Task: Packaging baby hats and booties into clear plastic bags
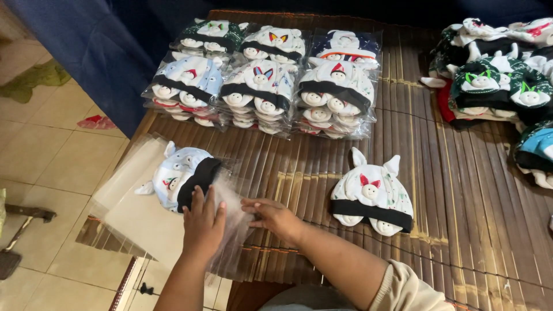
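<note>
Pressing clear bag (230, 213), left hand (203, 226), blue hat (181, 175)

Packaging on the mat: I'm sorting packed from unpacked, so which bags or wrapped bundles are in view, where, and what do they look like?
Wrapped bundles: six clear plastic packs of stacked baby hats, two rows, far side of the mat.
Clear bag: flat, transparent, under left hand and right hand, light blue hat at its mouth.
Stack of clear bags: flat, transparent, at the mat's left edge.
No labels, signs or screens visible.
</note>
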